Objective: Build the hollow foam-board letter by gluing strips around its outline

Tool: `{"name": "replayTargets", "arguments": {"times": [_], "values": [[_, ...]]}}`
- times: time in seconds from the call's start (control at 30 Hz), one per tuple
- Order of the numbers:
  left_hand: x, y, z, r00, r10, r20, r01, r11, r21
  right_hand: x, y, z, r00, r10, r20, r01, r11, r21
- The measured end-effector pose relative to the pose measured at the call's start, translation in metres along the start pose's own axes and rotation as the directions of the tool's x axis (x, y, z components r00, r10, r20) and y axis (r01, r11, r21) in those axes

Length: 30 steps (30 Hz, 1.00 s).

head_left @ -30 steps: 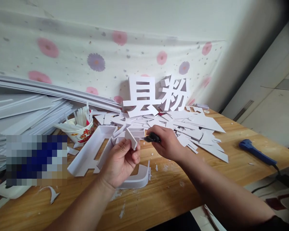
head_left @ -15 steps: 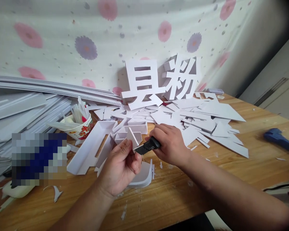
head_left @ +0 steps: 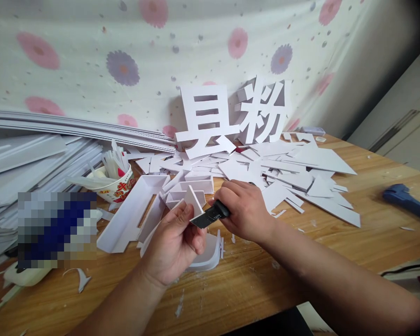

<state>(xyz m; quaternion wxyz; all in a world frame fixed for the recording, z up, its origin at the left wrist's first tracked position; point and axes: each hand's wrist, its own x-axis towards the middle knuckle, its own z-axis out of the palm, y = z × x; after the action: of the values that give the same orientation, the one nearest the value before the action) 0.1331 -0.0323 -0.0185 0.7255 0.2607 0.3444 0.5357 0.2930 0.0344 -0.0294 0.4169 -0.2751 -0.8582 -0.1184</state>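
Note:
My left hand (head_left: 173,240) pinches a small white foam board piece (head_left: 193,201) between thumb and fingers, its pointed end up. My right hand (head_left: 245,210) is wrapped round the black handle of a utility knife (head_left: 221,210). The knife's dark blade lies against the lower edge of the board piece, close to my left fingertips. Beneath and behind my left hand is a partly built white board letter (head_left: 121,221) with raised side walls. A curved part of white board (head_left: 205,254) shows below that hand, partly hidden by it.
Two finished white characters (head_left: 208,119) stand at the back against a flowered curtain. White offcuts (head_left: 290,170) are heaped before them. A paper cup (head_left: 121,184) holds glue sticks and strips at left, near stacked boards (head_left: 38,158). A blue glue gun (head_left: 406,200) lies at right.
My right hand has shifted slightly left, and the knife blade has slid further across the lower edge of the board piece. My left hand keeps its hold almost unmoved.

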Motion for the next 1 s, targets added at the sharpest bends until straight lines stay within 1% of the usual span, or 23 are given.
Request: {"name": "replayTargets", "arguments": {"times": [0.2, 0.3, 0.47, 0.57, 0.67, 0.77, 1.0], "values": [[-0.0001, -0.0010, -0.0023, 0.999, 0.030, 0.033, -0.032, 0.999, 0.032, -0.0002, -0.0006, -0.0005, 1.000, -0.006, 0.019, 0.005, 1.000, 0.022], [-0.0008, -0.0020, -0.0027, 0.999, 0.025, 0.049, -0.027, 0.998, 0.054, -0.0011, 0.0014, 0.0014, 1.000, -0.009, 0.025, 0.008, 0.999, 0.033], [-0.0038, -0.0050, -0.0041, 0.991, -0.005, 0.137, -0.009, 0.995, 0.096, -0.0016, 0.0070, 0.0044, 0.999, 0.025, 0.032, -0.027, 0.999, 0.044], [-0.0045, -0.0068, -0.0049, 0.984, 0.019, 0.176, -0.037, 0.994, 0.098, -0.0012, 0.0073, 0.0036, 1.000, 0.014, 0.017, -0.015, 0.998, 0.054], [-0.0042, -0.0071, -0.0057, 0.987, 0.051, 0.150, -0.066, 0.993, 0.099, -0.0009, 0.0043, 0.0011, 1.000, -0.018, -0.005, 0.019, 0.998, 0.063], [-0.0036, -0.0067, -0.0072, 0.991, 0.060, 0.118, -0.071, 0.993, 0.091, -0.0008, 0.0010, -0.0012, 0.998, -0.054, -0.011, 0.055, 0.996, 0.076], [-0.0039, -0.0061, -0.0050, 0.986, 0.070, 0.151, -0.079, 0.995, 0.054, -0.0004, -0.0010, -0.0044, 0.996, -0.085, -0.034, 0.087, 0.992, 0.096]]}}
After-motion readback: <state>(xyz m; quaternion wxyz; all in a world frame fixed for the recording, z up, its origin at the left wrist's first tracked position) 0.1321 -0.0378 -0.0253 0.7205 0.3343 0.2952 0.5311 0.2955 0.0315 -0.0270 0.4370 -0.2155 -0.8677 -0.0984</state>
